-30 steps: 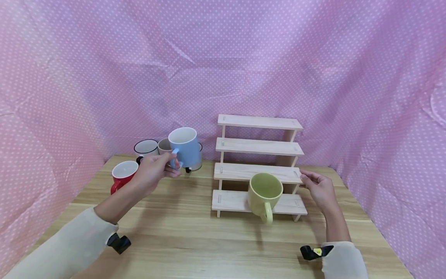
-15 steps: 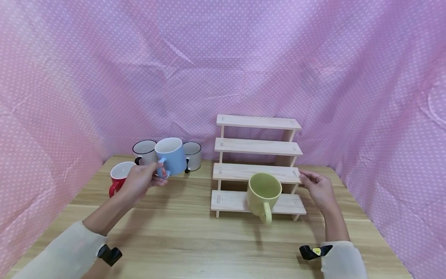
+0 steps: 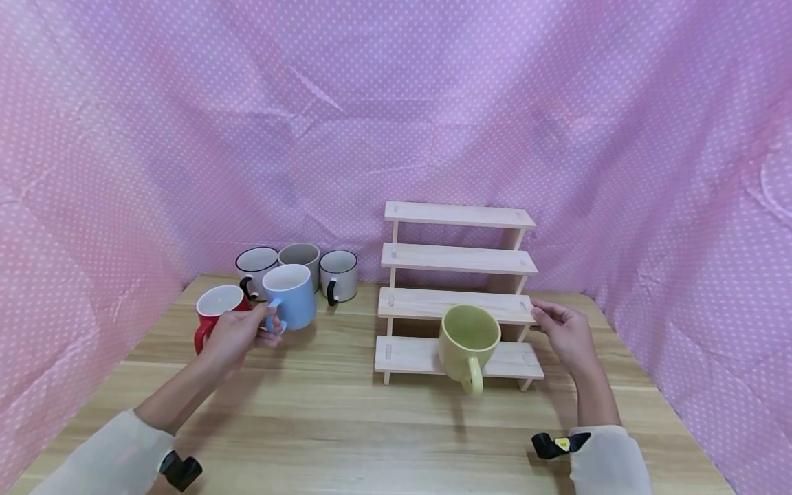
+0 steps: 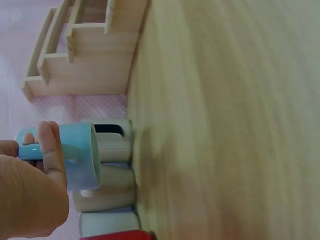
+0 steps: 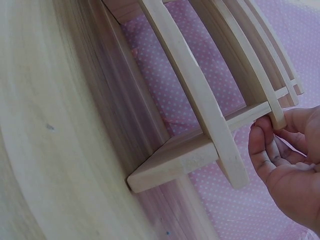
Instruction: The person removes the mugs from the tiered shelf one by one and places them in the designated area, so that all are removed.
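My left hand (image 3: 238, 335) grips the handle of a light blue mug (image 3: 291, 299), white inside. The mug is upright, and the left wrist view shows a gap between its base and the table. Behind it stand a grey mug (image 3: 300, 256) and two white mugs with black handles, one on the left (image 3: 256, 261) and one on the right (image 3: 340, 275). A red mug (image 3: 213, 316) is partly hidden by my left hand. My right hand (image 3: 569, 337) pinches the right end of a step of the wooden four-tier stand (image 3: 411, 302). A yellow-green mug (image 3: 460, 350) sits on its lowest step.
The wooden table (image 3: 346, 426) runs under everything. Pink dotted cloth (image 3: 396, 124) hangs behind and along both sides. The stand's open steps rise toward the back cloth.
My left hand has carried the light blue mug left and down, toward me, uncovering the right-hand white mug and the grey mug. My right hand stays on the stand.
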Available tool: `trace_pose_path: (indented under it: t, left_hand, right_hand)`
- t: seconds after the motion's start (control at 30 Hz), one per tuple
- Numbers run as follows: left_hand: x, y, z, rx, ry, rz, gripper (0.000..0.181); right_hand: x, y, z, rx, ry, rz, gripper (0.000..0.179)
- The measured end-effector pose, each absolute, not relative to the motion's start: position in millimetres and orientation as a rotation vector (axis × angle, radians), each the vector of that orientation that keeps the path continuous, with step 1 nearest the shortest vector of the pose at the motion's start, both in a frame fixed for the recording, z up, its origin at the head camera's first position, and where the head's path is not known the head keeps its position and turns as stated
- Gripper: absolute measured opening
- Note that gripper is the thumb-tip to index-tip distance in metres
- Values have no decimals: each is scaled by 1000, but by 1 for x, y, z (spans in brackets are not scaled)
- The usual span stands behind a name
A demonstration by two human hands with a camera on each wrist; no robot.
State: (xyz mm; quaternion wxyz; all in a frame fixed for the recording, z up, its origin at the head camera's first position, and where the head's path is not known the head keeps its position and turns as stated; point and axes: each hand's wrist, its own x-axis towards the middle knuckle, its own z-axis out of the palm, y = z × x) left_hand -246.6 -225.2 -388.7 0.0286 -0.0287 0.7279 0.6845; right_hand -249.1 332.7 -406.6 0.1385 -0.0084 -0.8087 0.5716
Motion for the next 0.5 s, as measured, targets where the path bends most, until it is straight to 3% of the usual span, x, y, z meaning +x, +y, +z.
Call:
trace_pose_path:
  t: [0.5]
  left_hand:
    - [-241,-243,-414,-196,2334,1952,39]
  right_hand:
    - [-248,332,-406,-23,-2315,1697,38]
